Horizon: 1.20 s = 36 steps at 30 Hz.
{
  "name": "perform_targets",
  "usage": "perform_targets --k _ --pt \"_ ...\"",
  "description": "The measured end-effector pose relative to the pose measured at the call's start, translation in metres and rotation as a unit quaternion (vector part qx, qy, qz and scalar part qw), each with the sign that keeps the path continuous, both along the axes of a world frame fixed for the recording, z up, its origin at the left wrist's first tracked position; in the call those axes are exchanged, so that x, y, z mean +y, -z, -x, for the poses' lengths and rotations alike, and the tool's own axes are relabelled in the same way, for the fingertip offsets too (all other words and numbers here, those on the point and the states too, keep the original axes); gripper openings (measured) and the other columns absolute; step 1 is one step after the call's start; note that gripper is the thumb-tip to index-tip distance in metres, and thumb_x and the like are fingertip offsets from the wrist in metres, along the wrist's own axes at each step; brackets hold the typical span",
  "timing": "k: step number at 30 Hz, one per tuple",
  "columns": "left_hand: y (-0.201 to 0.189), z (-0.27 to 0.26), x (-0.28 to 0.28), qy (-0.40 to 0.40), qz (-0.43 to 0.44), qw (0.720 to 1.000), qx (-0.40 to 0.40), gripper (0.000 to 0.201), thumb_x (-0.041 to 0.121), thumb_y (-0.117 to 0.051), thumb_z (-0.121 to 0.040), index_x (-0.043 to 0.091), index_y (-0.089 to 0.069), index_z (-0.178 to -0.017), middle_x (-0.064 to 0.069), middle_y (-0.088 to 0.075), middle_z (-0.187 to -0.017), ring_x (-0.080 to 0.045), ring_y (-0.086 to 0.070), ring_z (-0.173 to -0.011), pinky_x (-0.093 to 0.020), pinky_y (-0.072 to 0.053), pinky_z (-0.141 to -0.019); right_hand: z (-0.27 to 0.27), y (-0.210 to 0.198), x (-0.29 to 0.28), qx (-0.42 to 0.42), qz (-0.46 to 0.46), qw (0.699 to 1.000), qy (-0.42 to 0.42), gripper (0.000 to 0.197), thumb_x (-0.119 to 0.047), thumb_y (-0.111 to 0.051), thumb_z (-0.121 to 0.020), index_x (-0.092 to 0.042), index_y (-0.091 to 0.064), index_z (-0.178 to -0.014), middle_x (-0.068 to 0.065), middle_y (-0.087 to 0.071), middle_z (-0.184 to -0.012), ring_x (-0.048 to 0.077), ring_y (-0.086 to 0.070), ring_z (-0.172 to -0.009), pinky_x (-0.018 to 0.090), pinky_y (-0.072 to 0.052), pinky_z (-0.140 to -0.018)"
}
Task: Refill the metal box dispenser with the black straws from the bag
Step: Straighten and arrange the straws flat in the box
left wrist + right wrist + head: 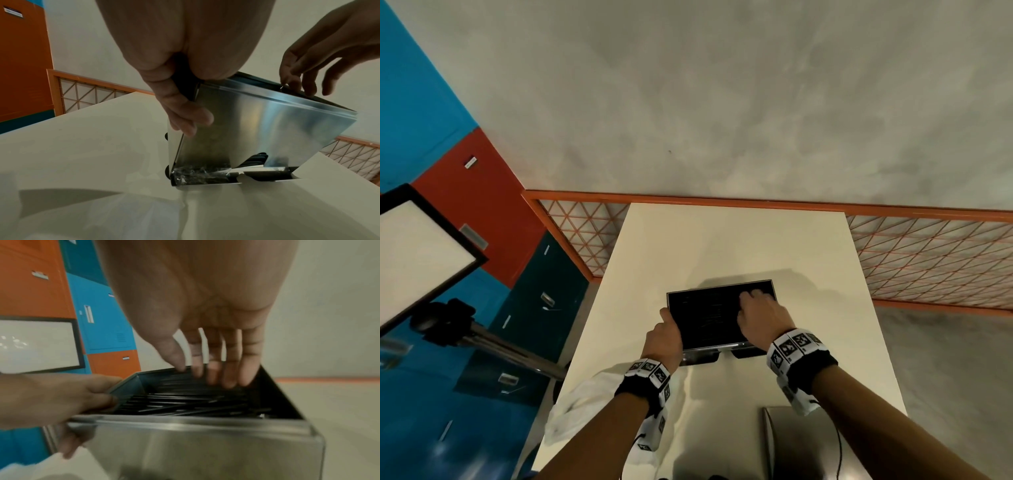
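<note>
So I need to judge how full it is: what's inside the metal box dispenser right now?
Black straws lie in a loose pile inside the metal box dispenser, with the right hand reaching in above them. The walls hide how deep the pile goes.

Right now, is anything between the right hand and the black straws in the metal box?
Nothing visible. The metal box dispenser has its top open, no lid over it. The right hand reaches down into the opening, fingers straight over the black straws. The left hand grips the box's left rim, off to the side of that path.
</note>
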<state>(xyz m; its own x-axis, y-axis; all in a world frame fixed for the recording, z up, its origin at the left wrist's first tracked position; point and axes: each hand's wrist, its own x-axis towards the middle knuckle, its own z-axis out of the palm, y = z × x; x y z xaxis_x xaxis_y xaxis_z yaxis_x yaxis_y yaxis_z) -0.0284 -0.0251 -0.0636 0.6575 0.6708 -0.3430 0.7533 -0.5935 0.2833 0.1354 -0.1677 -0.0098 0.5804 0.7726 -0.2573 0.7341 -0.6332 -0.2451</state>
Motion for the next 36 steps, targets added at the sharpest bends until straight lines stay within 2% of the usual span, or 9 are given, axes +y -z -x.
perform_targets --k 3,6,14,16,21,27,30,33,36 --pt "0.0 0.0 0.0 -0.006 0.009 1.0 -0.003 0.052 0.008 -0.05 -0.095 0.001 -0.027 -0.141 -0.019 -0.066 -0.113 -0.038 -0.067 -0.1 -0.041 -0.05 -0.081 0.012 0.009 -0.001 0.101 0.055 0.986 -0.125 0.033 -0.038 -0.047 -0.096 -0.011 -0.063 -0.102 0.012 -0.064 -0.108 0.033 -0.062 -0.1 0.037 -0.05 -0.081" --pt "0.0 0.0 0.0 -0.014 0.017 1.0 -0.007 0.047 0.006 -0.051 -0.093 0.003 -0.03 -0.135 -0.019 -0.066 -0.111 -0.039 -0.067 -0.098 -0.043 -0.052 -0.08 0.023 0.025 0.0 0.104 0.101 0.974 -0.173 0.044 -0.047 -0.051 -0.093 -0.013 -0.062 -0.118 0.007 -0.057 -0.122 0.03 -0.057 -0.113 0.041 -0.05 -0.092" --pt "0.0 -0.003 0.006 -0.021 0.033 0.999 -0.009 0.035 0.014 -0.047 -0.099 0.006 -0.034 -0.13 -0.02 -0.066 -0.111 -0.041 -0.066 -0.099 -0.044 -0.054 -0.083 0.028 0.044 0.013 0.102 0.076 0.985 -0.117 0.05 -0.038 -0.055 -0.09 -0.016 -0.049 -0.135 0.006 -0.049 -0.136 0.031 -0.051 -0.124 0.046 -0.048 -0.099" --pt "0.001 -0.005 0.01 -0.045 0.051 0.997 -0.036 0.025 0.025 -0.036 -0.107 0.008 -0.037 -0.124 -0.021 -0.066 -0.107 -0.044 -0.066 -0.094 -0.05 -0.058 -0.08 0.031 0.045 0.014 0.078 0.077 0.986 -0.128 0.046 -0.037 -0.054 -0.091 -0.018 -0.05 -0.133 0.006 -0.052 -0.133 0.03 -0.052 -0.122 0.046 -0.048 -0.097" --pt "0.01 -0.013 0.025 -0.06 0.044 0.997 -0.035 0.037 0.044 -0.026 -0.109 0.011 -0.041 -0.118 -0.021 -0.067 -0.103 -0.044 -0.068 -0.083 -0.051 -0.059 -0.074 0.032 0.033 0.022 0.049 0.098 0.98 -0.167 0.035 -0.034 -0.055 -0.09 -0.02 -0.057 -0.121 0.004 -0.061 -0.122 0.028 -0.058 -0.114 0.045 -0.047 -0.095" --pt "0.002 -0.019 0.03 -0.059 0.08 0.995 -0.006 0.028 0.03 -0.052 -0.104 0.009 -0.042 -0.12 -0.021 -0.065 -0.107 -0.046 -0.068 -0.092 -0.051 -0.061 -0.075 0.032 0.024 0.04 0.128 0.1 0.976 -0.146 0.059 -0.025 -0.058 -0.085 -0.031 -0.042 -0.141 0.01 -0.063 -0.119 0.033 -0.063 -0.105 0.041 -0.055 -0.083" --pt "0.002 -0.018 0.031 -0.069 0.086 0.994 -0.013 0.029 0.036 -0.043 -0.107 0.01 -0.044 -0.12 -0.02 -0.065 -0.105 -0.045 -0.068 -0.089 -0.05 -0.061 -0.073 0.03 0.023 0.044 0.135 0.068 0.98 -0.127 0.052 -0.031 -0.057 -0.086 -0.03 -0.046 -0.137 0.005 -0.061 -0.123 0.03 -0.062 -0.108 0.042 -0.054 -0.087" --pt "0.006 -0.019 0.031 -0.077 0.083 0.993 -0.034 0.038 0.048 -0.028 -0.107 0.014 -0.045 -0.111 -0.017 -0.066 -0.094 -0.041 -0.071 -0.071 -0.048 -0.061 -0.063 0.023 0.022 0.052 0.082 -0.033 0.99 -0.113 0.032 -0.038 -0.051 -0.09 -0.023 -0.06 -0.117 0.003 -0.062 -0.115 0.029 -0.062 -0.105 0.041 -0.053 -0.087" --pt "0.009 -0.019 0.032 -0.078 0.077 0.993 -0.039 0.037 0.048 -0.029 -0.107 0.015 -0.045 -0.107 -0.015 -0.068 -0.091 -0.04 -0.071 -0.068 -0.047 -0.061 -0.062 0.015 0.027 0.059 0.016 -0.053 0.986 -0.156 0.039 -0.037 -0.047 -0.096 -0.018 -0.057 -0.128 0.005 -0.05 -0.132 0.027 -0.047 -0.124 0.045 -0.044 -0.1"
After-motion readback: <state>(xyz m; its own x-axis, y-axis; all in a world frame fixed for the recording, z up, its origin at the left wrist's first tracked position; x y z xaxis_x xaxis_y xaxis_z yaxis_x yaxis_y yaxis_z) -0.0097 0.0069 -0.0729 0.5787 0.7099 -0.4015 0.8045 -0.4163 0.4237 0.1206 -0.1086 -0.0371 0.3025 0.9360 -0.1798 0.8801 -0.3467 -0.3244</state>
